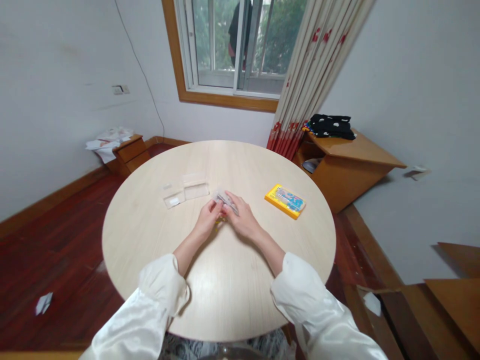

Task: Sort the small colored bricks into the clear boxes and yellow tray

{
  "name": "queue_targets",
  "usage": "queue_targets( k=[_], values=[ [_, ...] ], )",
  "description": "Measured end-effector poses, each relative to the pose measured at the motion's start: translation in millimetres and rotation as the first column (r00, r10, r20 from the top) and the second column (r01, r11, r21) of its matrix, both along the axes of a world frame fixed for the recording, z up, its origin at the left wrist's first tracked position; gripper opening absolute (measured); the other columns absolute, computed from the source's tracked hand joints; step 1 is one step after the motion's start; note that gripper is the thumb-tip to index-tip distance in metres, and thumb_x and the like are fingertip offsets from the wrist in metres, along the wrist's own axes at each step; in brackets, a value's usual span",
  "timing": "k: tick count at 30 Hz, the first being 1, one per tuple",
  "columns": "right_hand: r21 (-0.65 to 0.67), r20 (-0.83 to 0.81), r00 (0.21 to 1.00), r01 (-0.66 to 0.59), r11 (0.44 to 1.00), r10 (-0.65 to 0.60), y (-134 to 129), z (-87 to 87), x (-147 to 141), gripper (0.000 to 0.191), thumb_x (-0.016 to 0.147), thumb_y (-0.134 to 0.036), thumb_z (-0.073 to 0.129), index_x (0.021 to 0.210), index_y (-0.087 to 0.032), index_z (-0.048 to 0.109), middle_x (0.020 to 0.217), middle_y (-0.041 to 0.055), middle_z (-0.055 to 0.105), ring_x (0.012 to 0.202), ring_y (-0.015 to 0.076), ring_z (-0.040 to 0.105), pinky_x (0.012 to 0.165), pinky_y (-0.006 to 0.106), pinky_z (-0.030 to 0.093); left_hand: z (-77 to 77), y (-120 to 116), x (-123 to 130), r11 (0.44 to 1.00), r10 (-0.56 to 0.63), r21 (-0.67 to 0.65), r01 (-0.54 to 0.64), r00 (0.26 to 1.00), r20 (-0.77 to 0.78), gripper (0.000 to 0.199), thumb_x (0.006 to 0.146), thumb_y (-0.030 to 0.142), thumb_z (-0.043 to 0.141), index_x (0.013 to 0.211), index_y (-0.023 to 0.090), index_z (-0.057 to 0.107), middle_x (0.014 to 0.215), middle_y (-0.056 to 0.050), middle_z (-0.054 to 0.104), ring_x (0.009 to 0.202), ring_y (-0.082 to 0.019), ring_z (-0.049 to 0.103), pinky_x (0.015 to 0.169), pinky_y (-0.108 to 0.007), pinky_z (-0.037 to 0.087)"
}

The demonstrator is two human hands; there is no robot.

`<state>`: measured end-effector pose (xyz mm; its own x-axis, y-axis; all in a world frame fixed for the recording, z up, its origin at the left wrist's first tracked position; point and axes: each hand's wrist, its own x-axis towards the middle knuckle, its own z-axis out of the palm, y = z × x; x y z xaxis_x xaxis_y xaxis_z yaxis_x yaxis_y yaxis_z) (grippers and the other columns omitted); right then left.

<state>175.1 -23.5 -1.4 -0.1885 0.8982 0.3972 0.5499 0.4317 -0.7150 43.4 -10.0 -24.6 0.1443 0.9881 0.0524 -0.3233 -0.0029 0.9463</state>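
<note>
Over the middle of the round table, my left hand point(207, 220) and my right hand point(243, 218) meet with closed fingers around a small, greyish, partly see-through object point(227, 200). Its exact kind cannot be made out, as my fingers cover much of it. A small yellow bit point(217, 223) shows just beneath my fingers. To the left of my hands lies a clear plastic case point(197, 191), which looks opened out in two parts. A yellow flat box point(284, 202) with a blue-patterned item on top sits to the right, apart from my hands.
The pale round table point(225, 300) fills the middle. Behind it are a window point(247, 45) and a long curtain point(300, 85). A tilted wooden cabinet point(348, 165) with dark folded cloth point(332, 126) stands at right. Papers point(110, 140) lie on a small cabinet point(131, 152) at left.
</note>
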Motion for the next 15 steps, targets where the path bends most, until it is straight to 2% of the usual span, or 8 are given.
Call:
queue_targets(
  k=[3,6,11,15],
  values=[
    [0.015,0.026,1.0,-0.011,1.0,0.011,-4.7,-4.0,-11.9,0.046,0.089,-0.036,0.041,0.131,-0.019,0.047,0.126,0.0129,0.057,0.118,0.0231,0.051,0.102,0.044,0.036,3.7,-0.1,-5.4,0.999,0.033,-0.038,-0.031,0.998,0.055,0.048,0.061,0.051,0.073,0.092,0.016,0.062,0.084,-0.004,0.065,0.069,-0.011,0.059,0.06,-0.021,0.046],
    [0.08,0.052,0.998,-0.026,0.996,0.021,-4.9,-8.1,-13.2,0.045,0.091,-0.035,0.037,0.132,-0.018,0.047,0.126,0.0128,0.057,0.117,0.0227,0.053,0.102,0.042,0.039,8.3,-0.8,-9.3,0.999,0.032,-0.031,-0.03,0.998,0.057,0.049,0.059,0.047,0.076,0.094,0.017,0.06,0.085,-0.003,0.064,0.07,-0.011,0.058,0.058,-0.02,0.045],
    [0.195,0.16,0.985,-0.087,0.977,0.056,0.7,-17.7,-10.9,0.046,0.095,-0.034,0.026,0.134,-0.014,0.042,0.119,0.0156,0.061,0.108,0.0237,0.059,0.093,0.044,0.046,12.9,-1.8,-10.8,0.998,0.055,0.041,-0.054,0.998,-0.033,0.051,0.061,0.044,0.075,0.1,0.015,0.059,0.088,-0.004,0.065,0.079,-0.014,0.059,0.067,-0.023,0.046],
    [0.215,0.234,0.969,-0.134,0.967,0.082,5.3,-19.7,-10.0,0.046,0.095,-0.032,0.023,0.133,-0.011,0.041,0.119,0.0182,0.06,0.107,0.0244,0.06,0.09,0.043,0.049,12.1,1.2,-14.0,0.992,0.093,0.088,-0.086,0.993,-0.073,0.051,0.06,0.042,0.076,0.1,0.014,0.059,0.091,-0.005,0.065,0.082,-0.015,0.058,0.07,-0.024,0.046]
  ],
)
